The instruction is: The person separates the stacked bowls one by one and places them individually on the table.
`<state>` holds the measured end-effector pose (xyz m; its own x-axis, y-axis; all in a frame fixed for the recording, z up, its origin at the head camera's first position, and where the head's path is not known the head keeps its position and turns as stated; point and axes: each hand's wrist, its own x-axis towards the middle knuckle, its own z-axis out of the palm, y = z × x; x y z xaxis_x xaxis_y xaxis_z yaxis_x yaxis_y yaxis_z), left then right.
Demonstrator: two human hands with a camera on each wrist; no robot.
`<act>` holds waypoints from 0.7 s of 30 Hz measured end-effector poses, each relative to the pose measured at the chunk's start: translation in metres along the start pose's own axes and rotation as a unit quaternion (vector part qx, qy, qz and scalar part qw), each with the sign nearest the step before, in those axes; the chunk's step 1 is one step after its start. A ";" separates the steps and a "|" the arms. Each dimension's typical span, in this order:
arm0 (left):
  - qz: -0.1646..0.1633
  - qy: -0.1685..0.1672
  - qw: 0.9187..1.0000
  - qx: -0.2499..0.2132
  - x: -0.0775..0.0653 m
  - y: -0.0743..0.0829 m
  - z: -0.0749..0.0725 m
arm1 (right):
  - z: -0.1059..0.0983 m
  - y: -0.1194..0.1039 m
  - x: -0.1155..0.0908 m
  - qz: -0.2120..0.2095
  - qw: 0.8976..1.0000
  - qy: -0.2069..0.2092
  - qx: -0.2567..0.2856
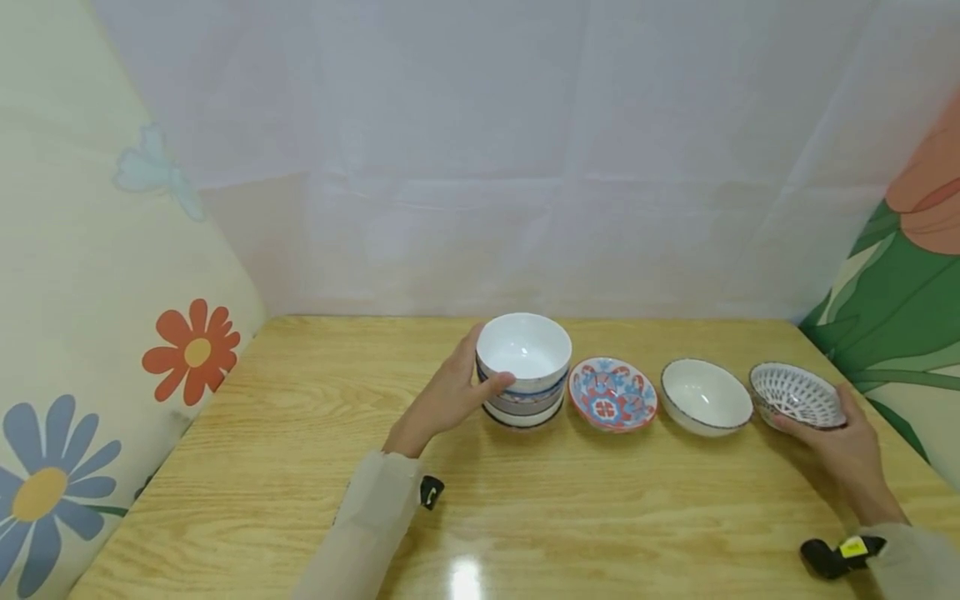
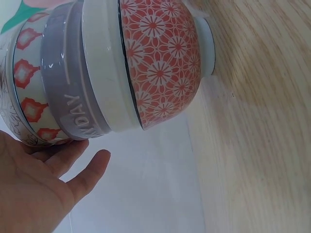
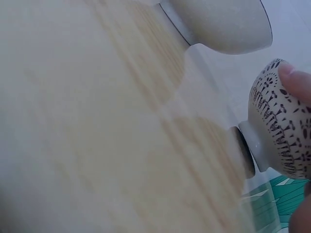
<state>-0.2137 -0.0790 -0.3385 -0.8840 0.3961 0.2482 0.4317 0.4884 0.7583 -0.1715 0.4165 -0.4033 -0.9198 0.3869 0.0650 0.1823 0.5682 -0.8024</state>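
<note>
"What are the fingers doing?"

"The left hand [image 1: 450,388] pinches a round, glossy white ceramic bowl [image 1: 525,346], thumb in front. The right hand [image 1: 847,443] grips a round ceramic bowl with black-and-white patterning [image 1: 798,395], thumb at its near side."

"And further out?"

"The white one tops a stack of coloured ceramic bowls [image 2: 99,73]. Between the hands, a red-and-blue patterned ceramic bowl [image 1: 612,395] sits just beside the stack, then a cream ceramic bowl with a dark rim [image 1: 705,395], both on a wood-grain table [image 1: 600,517]. The black-and-white one ends the row, on the right."
</note>
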 end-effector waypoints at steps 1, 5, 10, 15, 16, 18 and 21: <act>0.001 0.000 1.000 0.000 0.000 0.000 0.000 | 0.001 0.001 0.000 -0.001 1.000 -0.001 0.000; -0.002 -0.002 1.000 0.002 0.001 -0.001 0.000 | 0.004 0.006 -0.001 -0.012 1.000 0.016 0.002; 0.010 0.003 1.000 -0.003 0.001 -0.002 0.000 | 0.005 0.010 -0.001 -0.041 0.999 0.028 0.016; 0.009 0.003 1.000 -0.007 0.001 -0.001 -0.001 | 0.001 0.008 0.000 -0.056 0.998 0.011 0.010; 0.008 0.002 1.000 -0.007 0.001 -0.002 -0.001 | 0.000 0.008 0.001 -0.057 0.998 0.007 0.005; 0.006 -0.001 1.000 -0.008 0.001 -0.001 -0.001 | 0.000 0.007 0.001 -0.056 0.998 -0.003 -0.007; 0.005 -0.004 1.000 -0.008 0.002 0.000 -0.001 | -0.001 0.008 0.002 -0.055 0.998 -0.018 -0.012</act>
<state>-0.2155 -0.0790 -0.3381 -0.8780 0.4073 0.2516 0.4382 0.4721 0.7649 -0.1712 0.4231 -0.4091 -0.9467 0.2950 0.1292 0.0883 0.6235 -0.7768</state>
